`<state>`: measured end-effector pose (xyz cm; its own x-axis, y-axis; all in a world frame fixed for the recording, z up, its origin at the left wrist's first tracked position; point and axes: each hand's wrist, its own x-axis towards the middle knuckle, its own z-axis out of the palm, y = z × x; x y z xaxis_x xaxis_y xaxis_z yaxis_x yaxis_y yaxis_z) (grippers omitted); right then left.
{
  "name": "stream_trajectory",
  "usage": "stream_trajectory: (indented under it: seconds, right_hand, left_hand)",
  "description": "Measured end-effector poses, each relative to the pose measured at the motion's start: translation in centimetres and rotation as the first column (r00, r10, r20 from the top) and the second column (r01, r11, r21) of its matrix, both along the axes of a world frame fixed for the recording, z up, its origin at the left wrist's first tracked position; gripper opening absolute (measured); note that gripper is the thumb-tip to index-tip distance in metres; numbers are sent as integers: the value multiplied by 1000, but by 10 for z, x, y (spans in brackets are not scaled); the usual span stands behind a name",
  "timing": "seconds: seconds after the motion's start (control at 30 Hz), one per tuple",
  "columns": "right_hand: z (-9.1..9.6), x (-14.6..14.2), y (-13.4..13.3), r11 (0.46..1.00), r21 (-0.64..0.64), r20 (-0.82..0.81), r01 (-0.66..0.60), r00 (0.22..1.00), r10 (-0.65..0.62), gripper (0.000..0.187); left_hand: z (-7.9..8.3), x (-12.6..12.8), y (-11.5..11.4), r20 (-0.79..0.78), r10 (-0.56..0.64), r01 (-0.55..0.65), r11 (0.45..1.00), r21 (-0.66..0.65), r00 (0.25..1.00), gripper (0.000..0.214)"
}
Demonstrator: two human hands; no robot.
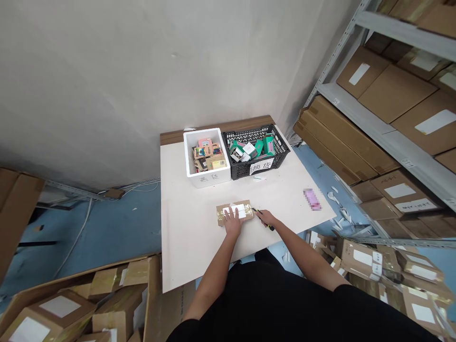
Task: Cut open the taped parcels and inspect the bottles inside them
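On the white rectangular tabletop [188, 237], a white foam box [213, 177] of small packages stands at the back. In front of it lies a flat brown cardboard box [241, 210], white-labelled and taped, its long axis running left to right. The left hand [232, 221] presses on its top, fingers spread. Behind and rightward stands a black plastic mesh basket [243, 170]. The right hand [265, 218], nearer the box's right end, is closed around a slim black-and-yellow cutter [271, 228], its tip pointing left, just beside that end.
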<state>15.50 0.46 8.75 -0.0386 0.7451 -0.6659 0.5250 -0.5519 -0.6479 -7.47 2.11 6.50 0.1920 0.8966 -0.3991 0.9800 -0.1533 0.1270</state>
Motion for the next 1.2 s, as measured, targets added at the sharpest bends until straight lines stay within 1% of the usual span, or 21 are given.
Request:
stream_trajectory:
  seconds: [0.07,0.1,0.17,0.23,0.27,0.37,0.47,0.53,0.57,0.63,0.67,0.7,0.73,0.8,0.87,0.93,1.0,1.03,1.1,1.13,1.2]
  right_hand:
    - [0,8,-13,1000,-20,-7,-11,1000,11,46]
    - [-2,9,-19,1000,-16,4,26,1000,-26,47]
    - [-7,4,-28,985,26,39,171,984,-172,48]
    - [-16,-11,-35,944,58,57,325,943,-328,49]
    - [-20,-22,-36,930,45,53,364,929,-366,48]
    - [-31,-58,-35,906,5,40,423,905,-422,45]
    - [-31,-80,-21,902,2,82,431,899,-430,46]
    - [-27,-80,-3,921,23,153,390,909,-389,48]
    - [-23,-77,9,932,38,195,362,912,-362,50]
    - [-14,-66,39,945,69,276,321,904,-327,54]
    - [-8,-60,55,945,78,308,316,894,-324,55]
    - [-3,-53,70,945,84,326,316,888,-326,55]
    - [3,-47,85,946,88,326,313,888,-324,55]
    - [13,-32,107,956,115,296,270,909,-292,54]
    - [21,-15,113,962,160,274,220,927,-258,54]
    - [22,5,101,960,195,292,203,922,-254,53]
    - [16,25,72,956,194,332,218,903,-273,53]
    - [10,34,54,958,173,352,227,894,-275,56]
    - [-5,46,16,966,118,350,232,900,-259,63]
    - [-12,49,0,972,84,334,221,912,-236,65]
    - [-26,51,-23,986,59,287,157,943,-167,63]
  left_hand:
    - [3,1,2,-9,-1,1,1000,-2,1000,79]
    - [6,2,4,-15,-1,1,1000,-10,1000,80]
    - [13,2,13,-15,-7,6,1000,-21,1000,79]
    - [21,-2,27,12,-16,16,1000,-10,1000,70]
    - [25,-7,34,32,-18,18,1000,10,999,66]
    - [32,-29,53,54,-4,2,999,49,999,60]
    - [32,-48,56,20,6,-7,999,38,1000,63]
    - [31,-51,47,-17,55,-53,997,61,998,65]
    - [31,-48,38,-42,105,-101,992,81,994,66]
    - [31,-36,17,-75,199,-192,977,90,977,67]
    - [32,-28,5,-70,215,-211,976,58,974,67]
    - [33,-20,-7,-46,204,-204,979,-1,978,66]
    - [35,-12,-18,-7,170,-170,983,-70,985,65]
    - [40,2,-33,83,78,-64,984,-163,993,57]
    - [46,11,-35,114,25,-8,989,-146,993,48]
    - [53,19,-24,87,22,-16,997,-72,996,50]
    - [57,27,-4,59,6,-4,999,-32,998,68]
    - [58,32,6,54,-33,34,999,-31,998,78]
    - [56,44,20,52,-143,147,987,-66,988,94]
    - [53,49,23,54,-191,195,977,-86,980,98]
    - [43,59,21,53,-220,225,970,-95,974,99]
